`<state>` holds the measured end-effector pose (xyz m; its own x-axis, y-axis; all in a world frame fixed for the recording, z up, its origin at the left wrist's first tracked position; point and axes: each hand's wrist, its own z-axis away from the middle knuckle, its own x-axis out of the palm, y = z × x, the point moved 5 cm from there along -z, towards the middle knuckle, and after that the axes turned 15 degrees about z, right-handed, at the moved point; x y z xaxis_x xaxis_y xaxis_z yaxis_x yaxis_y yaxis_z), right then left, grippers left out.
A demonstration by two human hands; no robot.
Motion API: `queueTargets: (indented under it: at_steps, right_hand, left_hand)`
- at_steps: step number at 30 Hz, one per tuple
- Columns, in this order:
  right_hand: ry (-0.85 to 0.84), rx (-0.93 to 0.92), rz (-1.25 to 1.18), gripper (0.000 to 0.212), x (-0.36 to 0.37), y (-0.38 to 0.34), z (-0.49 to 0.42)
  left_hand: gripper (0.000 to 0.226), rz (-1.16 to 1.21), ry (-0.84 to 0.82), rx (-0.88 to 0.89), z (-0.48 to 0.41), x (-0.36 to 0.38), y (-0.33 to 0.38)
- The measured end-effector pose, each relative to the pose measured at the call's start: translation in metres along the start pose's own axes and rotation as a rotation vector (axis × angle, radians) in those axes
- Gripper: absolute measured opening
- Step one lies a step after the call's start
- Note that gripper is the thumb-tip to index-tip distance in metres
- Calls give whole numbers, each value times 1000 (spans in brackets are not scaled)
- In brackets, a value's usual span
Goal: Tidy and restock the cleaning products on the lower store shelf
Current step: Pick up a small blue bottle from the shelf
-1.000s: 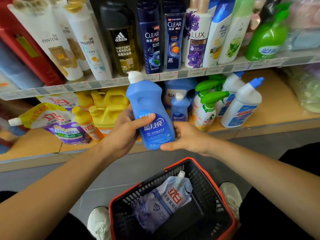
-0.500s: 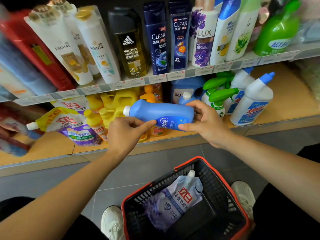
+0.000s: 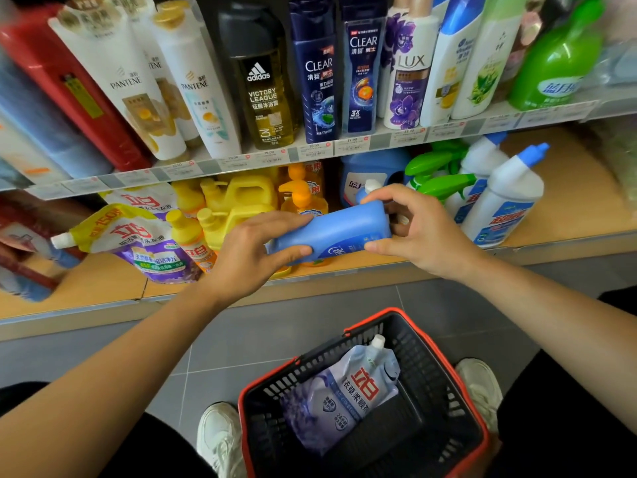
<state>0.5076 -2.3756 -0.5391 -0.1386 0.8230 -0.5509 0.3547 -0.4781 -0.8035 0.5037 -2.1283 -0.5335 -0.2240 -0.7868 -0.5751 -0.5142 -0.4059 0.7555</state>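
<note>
Your left hand and right hand hold the blue bottle sideways, fingers curled round its 9 and 3 o'clock ends, over the lower shelf front edge.

I see the detergent bottle lying sideways over the front of the lower shelf, the left hand holding its left end, the right hand its right end. Behind it stand the jugs, pouches to their left, spray bottles to the right. Below, on the floor, the basket contains a refill pouch.
</note>
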Motion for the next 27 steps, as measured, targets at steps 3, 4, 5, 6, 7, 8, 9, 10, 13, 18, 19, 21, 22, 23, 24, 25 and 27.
queueTargets:
  at_steps: [3, 4, 5, 6, 7, 8, 9, 10, 13, 18, 19, 21, 22, 23, 24, 25, 27]
  right_hand:
    - [33, -46, 67, 57, -4, -5, 0]
    - [42, -65, 84, 57, -5, -6, 0]
    - [50, -82, 99, 57, -7, -8, 0]
    - [59, -93, 108, 57, -7, -9, 0]
    - [64, -98, 108, 57, -8, -10, 1]
    - [65, -100, 103, 57, -8, -11, 1]
    - [62, -102, 98, 57, -7, -13, 1]
    - [54, -104, 96, 57, -5, -14, 2]
    - [29, -111, 112, 57, 2, -18, 4]
    - [22, -87, 135, 61, 4, -20, 5]
    - [26, -84, 137, 61, 3, -20, 5]
    - [33, -82, 151, 61, 3, -21, 5]
    - [33, -83, 155, 60, 3, -22, 5]
    - [33, -82, 151, 60, 2, -22, 4]
    - [35, -77, 140, 60, 2, -23, 5]
    - [38, -75, 132, 60, 1, -23, 5]
    - [41, -89, 133, 60, 3, -26, 7]
  left_hand:
    - [49, 75, 57, 20, 0, 2, 4]
    - [48, 89, 73, 34, 0, 3, 6]
    - [47, 88, 83, 56, 0, 3, 8]
    - [46, 70, 87, 89, 0, 3, 10]
    - [45, 32, 83, 137, 0, 5, 14]
    - [44, -17, 70, 199, 0, 8, 18]
    - [46, -66, 50, 267, 0, 11, 23]
    - [47, -105, 26, 332, 0, 16, 27]
    - [47, -163, -45, 449, 0, 28, 32]
    - [49, -46, -71, 403, -1, 29, 24]
    - [50, -1, -47, 358, -2, 27, 20]
    - [53, 77, -6, 233, -3, 24, 12]
    - [57, 100, -10, 175, -2, 24, 7]
    - [62, 109, -28, 130, -1, 25, 4]
    - [67, 117, -53, 94, 0, 29, 2]
    - [71, 137, -75, 61, 0, 32, 1]
    - [76, 206, -91, 12, 1, 40, 4]
